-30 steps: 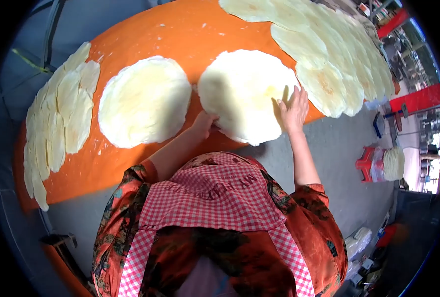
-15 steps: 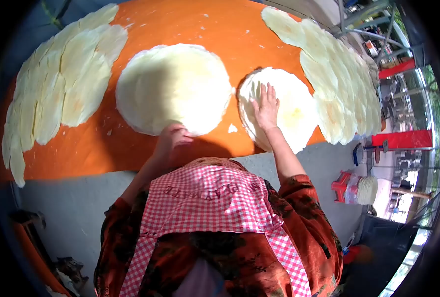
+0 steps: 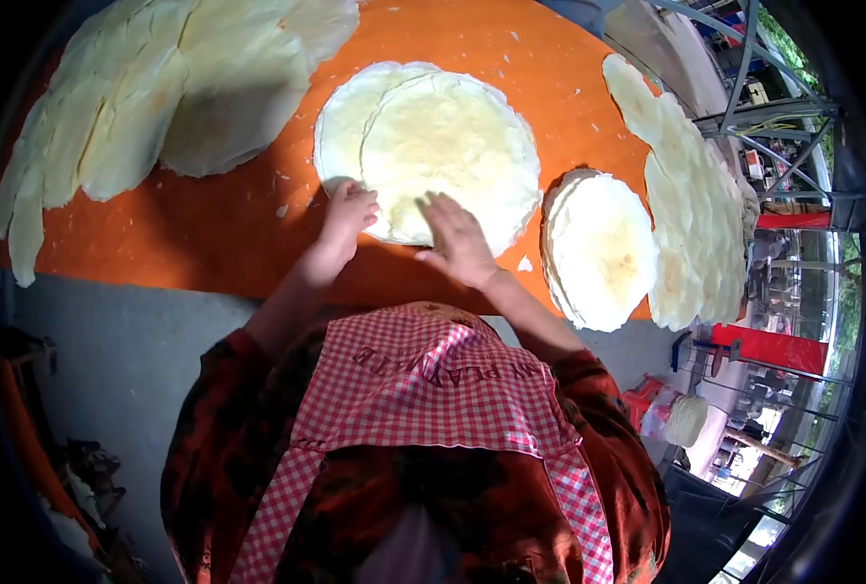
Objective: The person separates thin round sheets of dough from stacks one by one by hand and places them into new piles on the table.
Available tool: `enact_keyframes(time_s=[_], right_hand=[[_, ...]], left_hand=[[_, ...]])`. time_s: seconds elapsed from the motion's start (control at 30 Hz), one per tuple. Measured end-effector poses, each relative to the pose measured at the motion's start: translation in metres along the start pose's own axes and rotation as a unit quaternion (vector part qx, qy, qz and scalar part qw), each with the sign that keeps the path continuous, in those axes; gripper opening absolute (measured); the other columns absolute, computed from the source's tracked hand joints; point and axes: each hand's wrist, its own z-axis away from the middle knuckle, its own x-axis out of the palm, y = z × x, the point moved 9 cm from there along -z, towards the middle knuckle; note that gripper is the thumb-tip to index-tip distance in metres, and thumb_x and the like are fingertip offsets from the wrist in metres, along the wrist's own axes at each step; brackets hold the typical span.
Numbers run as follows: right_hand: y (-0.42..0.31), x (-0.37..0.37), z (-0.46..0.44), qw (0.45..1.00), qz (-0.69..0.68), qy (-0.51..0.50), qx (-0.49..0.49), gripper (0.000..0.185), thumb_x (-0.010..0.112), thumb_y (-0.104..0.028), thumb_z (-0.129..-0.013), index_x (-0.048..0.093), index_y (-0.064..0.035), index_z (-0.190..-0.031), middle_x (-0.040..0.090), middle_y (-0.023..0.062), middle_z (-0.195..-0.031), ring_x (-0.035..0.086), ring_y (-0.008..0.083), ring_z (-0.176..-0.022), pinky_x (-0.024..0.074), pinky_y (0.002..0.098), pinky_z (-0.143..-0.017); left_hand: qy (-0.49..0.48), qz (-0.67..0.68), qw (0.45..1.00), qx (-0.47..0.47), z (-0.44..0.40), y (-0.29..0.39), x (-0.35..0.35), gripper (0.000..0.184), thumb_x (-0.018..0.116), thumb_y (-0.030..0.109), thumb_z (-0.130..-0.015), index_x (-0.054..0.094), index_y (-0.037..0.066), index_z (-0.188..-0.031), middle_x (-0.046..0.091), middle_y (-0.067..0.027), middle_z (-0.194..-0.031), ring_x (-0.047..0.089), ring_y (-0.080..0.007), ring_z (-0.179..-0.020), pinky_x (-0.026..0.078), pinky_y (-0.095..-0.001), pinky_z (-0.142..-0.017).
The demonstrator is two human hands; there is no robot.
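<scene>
Two pale, round flatbread sheets show in the middle pile, the upper flatbread (image 3: 452, 136) lying shifted to the right over the lower flatbread (image 3: 340, 127). My left hand (image 3: 348, 216) is at the pile's near left edge, its fingers closed together on the flatbread rim. Which layer they pinch is hard to tell. My right hand (image 3: 460, 243) lies on the near edge of the upper sheet, fingers stretched out and holding nothing. To the right stands another flatbread pile (image 3: 603, 253), with no hand on it.
Overlapping flatbreads (image 3: 131, 107) cover the left side of the orange tabletop (image 3: 228, 229), and more overlapping flatbreads (image 3: 691, 204) line its right end. Crumbs are scattered about. A red stool (image 3: 642, 399) stands on the grey floor (image 3: 131, 350) at right.
My right hand has left the right pile and now rests on the middle pile. The middle pile's top sheet now sits offset from the one below. The view has shifted left.
</scene>
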Motion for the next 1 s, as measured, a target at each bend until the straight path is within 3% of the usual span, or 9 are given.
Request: enact_keyframes(time_s=[0.13,0.27,0.53,0.57,0.7,0.83,0.93,0.97,1.0], right_hand=[[0.032,0.029,0.005,0.997,-0.074,0.038,0.01,0.04,0.063,-0.021,-0.086,0.056,-0.0024,-0.121,0.055,0.0163,-0.126,0.05,0.0327,-0.12,0.0415,0.0402,-0.1],[0.059,0.022,0.011,0.93,-0.302,-0.05,0.204,0.027,0.048,-0.013,-0.097,0.059,-0.0043,-0.12,0.055,0.0141,-0.127,0.06,0.0291,-0.106,0.0535,0.0336,-0.087],[0.05,0.009,0.035,0.988,-0.13,-0.077,-0.001,0.022,0.06,-0.006,-0.086,0.065,-0.0044,-0.108,0.062,0.0112,-0.117,0.052,0.0299,-0.118,0.0438,0.0361,-0.099],[0.056,0.022,0.04,0.985,-0.11,-0.12,-0.061,0.04,0.065,-0.016,-0.085,0.057,-0.0087,-0.123,0.056,0.0142,-0.127,0.05,0.0331,-0.12,0.0418,0.0384,-0.102],[0.022,0.001,0.006,0.958,-0.217,-0.139,0.127,0.092,0.07,-0.044,-0.078,0.018,-0.0125,-0.148,0.032,0.0235,-0.144,0.036,0.038,-0.131,0.0335,0.0409,-0.108],[0.018,0.006,-0.036,0.931,-0.242,-0.002,0.275,0.07,0.07,-0.021,-0.077,0.037,-0.0036,-0.137,0.058,0.0254,-0.115,0.063,0.036,-0.093,0.0495,0.0399,-0.083],[0.094,0.008,-0.056,0.928,-0.238,0.081,0.276,0.02,0.063,-0.009,-0.076,0.067,0.0015,-0.092,0.065,0.016,-0.07,0.065,0.0271,-0.069,0.0506,0.0372,-0.067],[0.142,0.0,-0.058,0.847,-0.378,0.069,0.367,0.013,0.061,-0.009,-0.078,0.067,0.0,-0.085,0.064,0.0117,-0.067,0.062,0.0205,-0.063,0.0496,0.0348,-0.062],[0.162,-0.057,-0.074,0.922,-0.233,0.067,0.301,0.012,0.058,-0.009,-0.08,0.065,0.0001,-0.083,0.063,0.0086,-0.066,0.059,0.0169,-0.058,0.0487,0.0336,-0.057]], left_hand=[[-0.07,0.058,0.994,-0.061,0.001,-0.003,0.012,0.041,0.051,0.019,-0.093,0.039,-0.001,-0.127,0.054,-0.0171,-0.116,0.055,-0.0279,-0.112,0.048,-0.0375,-0.092],[-0.041,0.083,0.994,-0.065,-0.021,-0.007,0.002,0.049,0.045,0.032,-0.097,0.035,-0.004,-0.129,0.051,-0.0196,-0.124,0.055,-0.0294,-0.112,0.047,-0.0412,-0.093],[-0.023,0.122,0.986,-0.11,-0.051,-0.01,0.015,0.036,0.043,0.033,-0.099,0.036,0.009,-0.125,0.049,-0.0191,-0.128,0.058,-0.0306,-0.106,0.051,-0.0432,-0.085],[0.0,0.03,0.996,-0.082,-0.044,-0.004,0.014,0.034,0.047,0.031,-0.098,0.034,0.015,-0.125,0.053,-0.0149,-0.119,0.061,-0.0263,-0.095,0.053,-0.0415,-0.078],[0.001,-0.005,0.999,-0.033,-0.016,-0.007,0.037,0.032,0.054,0.027,-0.095,0.036,0.017,-0.119,0.053,-0.0074,-0.107,0.06,-0.0178,-0.085,0.051,-0.0355,-0.064],[-0.07,0.029,0.997,-0.032,0.01,0.007,0.075,0.035,0.054,0.025,-0.095,0.039,0.016,-0.126,0.054,-0.0095,-0.114,0.059,-0.0174,-0.09,0.051,-0.0339,-0.07],[-0.089,-0.036,0.995,-0.005,0.011,0.025,0.075,0.03,0.052,0.024,-0.096,0.05,0.013,-0.124,0.055,-0.0071,-0.116,0.056,-0.0137,-0.091,0.048,-0.0293,-0.076],[0.0,-0.07,0.996,0.047,-0.009,0.022,0.049,0.024,0.053,0.018,-0.095,0.054,0.009,-0.118,0.057,-0.0045,-0.11,0.055,-0.0119,-0.088,0.047,-0.0272,-0.075],[0.049,-0.173,0.975,0.13,-0.021,0.035,0.026,0.022,0.057,0.011,-0.092,0.056,0.006,-0.113,0.057,-0.0041,-0.107,0.054,-0.0126,-0.088,0.046,-0.0272,-0.074]])
